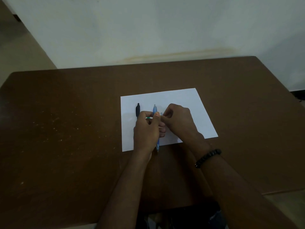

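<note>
left hand (146, 129): held over the near-left part of the paper, fingers (156, 115) curled and clamped round the blue pen.
blue pen (154, 110): gripped mid-barrel by the left hand. It is held nearly in line with the view. The far end with the translucent top sticks out above the knuckles, and the tip sticks out below the palm at the paper's near edge.
right hand (179, 119): brought up against the left hand from the right, fingertips (166, 115) drawn together in a pinch on a pale-blue piece.
pale-blue piece (161, 114): small, just right of the pen barrel. What it is cannot be told.
green strip (148, 118): seen between the left-hand fingers, mostly hidden.
black pen (137, 109): laid flat on the paper, left of the hands. Its near end is hidden behind the left hand.
paper (189, 103): white sheet, laid flat and slightly skewed on the tabletop.
tabletop (66, 113): brown, with pale specks scattered on the left half.
bracelet (208, 157): black beads, worn on the right wrist.
wall (148, 30): pale, marked by a yellowish stain band just above the tabletop's far edge.
markings: print on the pens is too small and dim to be read.
</note>
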